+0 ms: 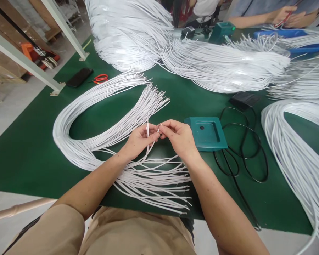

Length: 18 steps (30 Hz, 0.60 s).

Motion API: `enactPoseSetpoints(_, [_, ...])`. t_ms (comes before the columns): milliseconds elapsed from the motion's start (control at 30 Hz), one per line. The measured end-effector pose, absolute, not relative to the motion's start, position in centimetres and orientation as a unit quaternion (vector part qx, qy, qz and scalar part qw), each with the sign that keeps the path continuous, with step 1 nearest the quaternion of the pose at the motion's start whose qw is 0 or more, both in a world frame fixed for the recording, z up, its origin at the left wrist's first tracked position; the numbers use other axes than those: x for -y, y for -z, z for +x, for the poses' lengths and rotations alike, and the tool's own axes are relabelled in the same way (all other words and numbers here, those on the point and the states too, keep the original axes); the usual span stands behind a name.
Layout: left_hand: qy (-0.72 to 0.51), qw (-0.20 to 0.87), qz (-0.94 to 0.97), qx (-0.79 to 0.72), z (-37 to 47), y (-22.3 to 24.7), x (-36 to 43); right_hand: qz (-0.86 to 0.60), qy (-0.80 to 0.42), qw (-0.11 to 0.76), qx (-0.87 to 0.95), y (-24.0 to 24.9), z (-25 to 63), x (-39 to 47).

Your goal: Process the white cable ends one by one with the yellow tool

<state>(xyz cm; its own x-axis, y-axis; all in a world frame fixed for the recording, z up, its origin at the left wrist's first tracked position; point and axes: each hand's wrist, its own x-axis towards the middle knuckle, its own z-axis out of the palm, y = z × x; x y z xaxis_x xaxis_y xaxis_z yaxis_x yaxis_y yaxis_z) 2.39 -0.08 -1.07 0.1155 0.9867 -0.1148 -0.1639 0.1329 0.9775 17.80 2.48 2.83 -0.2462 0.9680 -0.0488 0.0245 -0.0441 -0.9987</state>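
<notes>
A curved bundle of white cables point(62, 132) lies on the green table, its cut ends fanned out in front of me and behind my hands. My left hand point(141, 139) is closed around a white cable point(148, 150) from this bundle, with the cable passing between thumb and fingers. At the cable's tip, my right hand point(178, 136) pinches with thumb and forefinger, close against the left fingertips. The tip itself is too small to make out. Right beside my right hand sits a teal tray-like device point(207, 142) with a shallow recess.
Large white cable piles point(223, 67) cover the back. Another bundle point(287, 141) curves at the right. A black cord point(241, 156) loops by the device. Red-handled pliers point(100, 78) and a black phone point(79, 77) lie back left. Across the table, a co-worker's hands point(288, 17) hold wires.
</notes>
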Motion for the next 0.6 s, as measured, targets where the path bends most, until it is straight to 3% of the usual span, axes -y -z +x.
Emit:
enactPoseSetpoints(267, [-0.469, 0.518, 0.507, -0.505, 2.53, 0.37, 0.33, -0.381, -0.739, 0.379, 0.406, -2.82, 18.04, -2.74])
enactPoseSetpoints(600, [-0.431, 0.531, 0.548, -0.482, 2.77, 0.61, 0.68, -0.391, -0.719, 0.381, 0.431, -2.6, 17.69, -2.96])
